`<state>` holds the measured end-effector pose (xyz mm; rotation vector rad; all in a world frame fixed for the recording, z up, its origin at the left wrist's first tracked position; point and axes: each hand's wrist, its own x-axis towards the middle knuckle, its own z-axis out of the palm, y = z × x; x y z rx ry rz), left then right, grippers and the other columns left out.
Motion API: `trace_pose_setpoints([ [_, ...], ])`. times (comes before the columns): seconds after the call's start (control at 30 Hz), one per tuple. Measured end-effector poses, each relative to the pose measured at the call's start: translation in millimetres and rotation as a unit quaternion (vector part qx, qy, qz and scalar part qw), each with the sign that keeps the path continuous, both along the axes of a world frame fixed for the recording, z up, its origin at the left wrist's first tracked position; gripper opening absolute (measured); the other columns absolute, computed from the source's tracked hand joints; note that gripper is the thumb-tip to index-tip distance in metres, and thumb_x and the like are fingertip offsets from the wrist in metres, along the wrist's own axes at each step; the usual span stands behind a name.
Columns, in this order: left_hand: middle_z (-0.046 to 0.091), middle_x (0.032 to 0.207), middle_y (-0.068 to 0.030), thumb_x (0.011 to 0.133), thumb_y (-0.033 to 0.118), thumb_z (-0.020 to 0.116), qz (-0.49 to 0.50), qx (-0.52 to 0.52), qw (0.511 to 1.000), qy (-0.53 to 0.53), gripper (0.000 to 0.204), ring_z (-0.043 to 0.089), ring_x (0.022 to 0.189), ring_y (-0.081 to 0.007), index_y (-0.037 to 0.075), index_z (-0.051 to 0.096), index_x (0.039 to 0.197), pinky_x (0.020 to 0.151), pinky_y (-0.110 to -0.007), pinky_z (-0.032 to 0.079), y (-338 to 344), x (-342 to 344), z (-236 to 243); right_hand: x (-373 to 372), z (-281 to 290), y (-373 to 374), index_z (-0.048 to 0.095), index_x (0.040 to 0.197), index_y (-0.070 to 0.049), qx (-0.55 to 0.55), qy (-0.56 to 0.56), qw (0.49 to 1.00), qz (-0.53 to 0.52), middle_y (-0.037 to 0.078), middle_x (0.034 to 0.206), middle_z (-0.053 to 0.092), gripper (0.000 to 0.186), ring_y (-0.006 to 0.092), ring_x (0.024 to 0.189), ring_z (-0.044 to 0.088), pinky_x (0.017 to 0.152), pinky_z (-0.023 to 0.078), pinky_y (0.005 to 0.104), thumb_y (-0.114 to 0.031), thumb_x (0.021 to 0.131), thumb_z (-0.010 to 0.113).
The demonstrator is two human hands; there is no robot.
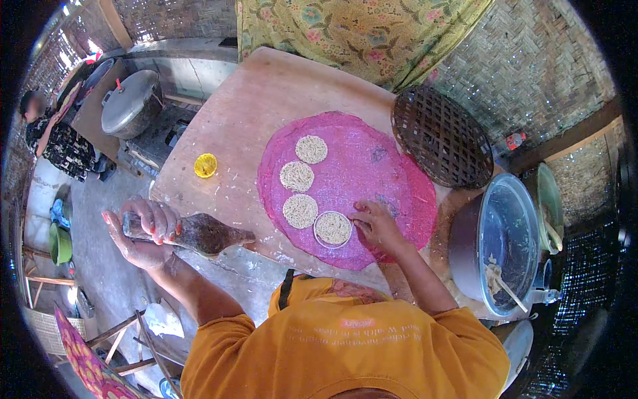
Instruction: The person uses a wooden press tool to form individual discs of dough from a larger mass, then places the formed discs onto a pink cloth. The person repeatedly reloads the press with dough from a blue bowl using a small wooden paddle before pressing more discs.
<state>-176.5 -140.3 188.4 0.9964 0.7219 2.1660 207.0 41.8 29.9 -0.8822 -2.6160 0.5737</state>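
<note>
My left hand (pixel 151 229) is wrapped round a dark, flour-smeared bottle (pixel 211 235), held sideways off the table's near left edge with its neck pointing right. At the near edge of a round pink mesh sheet (pixel 345 166), the curled fingers of my right hand (pixel 377 226) are at the right rim of a thin round ring mould (pixel 316 237). Inside the ring lies a flat disc of pale noodle-like strands (pixel 333 228). Beyond it, three similar bare discs form a curve along the sheet's left side, the nearest strand disc (pixel 300 211) beside the ring.
A small yellow dish (pixel 205 165) and scattered crumbs are on the wooden table (pixel 232 120). A dark woven tray (pixel 442 136) overlaps the sheet's far right. At right stands a big basin (pixel 465 246) with dough and a stick. A lidded pot (pixel 131 106) and another person (pixel 63 143) are at left.
</note>
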Motion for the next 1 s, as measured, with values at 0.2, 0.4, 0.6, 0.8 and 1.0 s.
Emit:
trace_pose_setpoints([
  [0.2,0.035,0.042,-0.0021,0.095,0.055,0.030,0.020,-0.012,1.000,0.012,0.059,0.028,0.030,-0.0136,0.010,0.038,0.059,0.034,-0.028,0.031,-3,0,-2,-8,25,-10,0.061,0.092,-0.007,-0.125,0.056,0.989,-0.050,0.014,0.105,0.056,0.013,0.0339,0.103,0.053,0.091,0.042,0.0438,-0.014,0.081,0.062],
  [0.4,0.035,0.042,-0.0017,0.095,0.056,0.030,0.011,0.004,1.000,0.019,0.058,0.028,0.031,-0.0138,0.010,0.038,0.059,0.035,-0.028,0.030,-3,3,-3,-20,31,-18,0.062,0.091,-0.007,-0.135,0.075,0.985,-0.072,0.014,0.100,0.055,0.012,0.0331,0.096,0.053,0.085,0.042,0.0416,-0.010,0.079,0.061],
  [0.6,0.037,0.042,-0.0030,0.096,0.056,0.026,0.007,0.002,1.000,0.006,0.062,0.031,0.032,-0.0152,0.008,0.041,0.059,0.036,-0.029,0.032,-2,5,-6,-25,21,-33,0.070,0.092,-0.016,-0.053,0.036,0.998,-0.003,0.013,0.108,0.056,0.025,0.0327,0.097,0.053,0.084,0.043,0.0393,-0.001,0.078,0.057],
  [0.8,0.035,0.041,-0.0016,0.095,0.057,0.028,0.009,0.006,1.000,0.023,0.059,0.031,0.032,-0.0137,0.010,0.039,0.060,0.035,-0.028,0.031,-4,6,-4,-22,16,-46,0.069,0.101,-0.018,-0.080,-0.008,0.996,0.044,0.013,0.116,0.053,0.036,0.0350,0.103,0.049,0.090,0.040,0.0439,0.000,0.074,0.053],
  [1.0,0.036,0.042,-0.0017,0.095,0.057,0.028,0.020,-0.003,0.999,0.033,0.060,0.032,0.032,-0.0139,0.010,0.039,0.059,0.035,-0.028,0.032,-1,10,-3,-35,12,-49,0.070,0.098,-0.018,-0.061,0.023,0.997,0.050,0.014,0.114,0.054,0.032,0.0346,0.102,0.050,0.089,0.041,0.0436,-0.002,0.076,0.055],
])
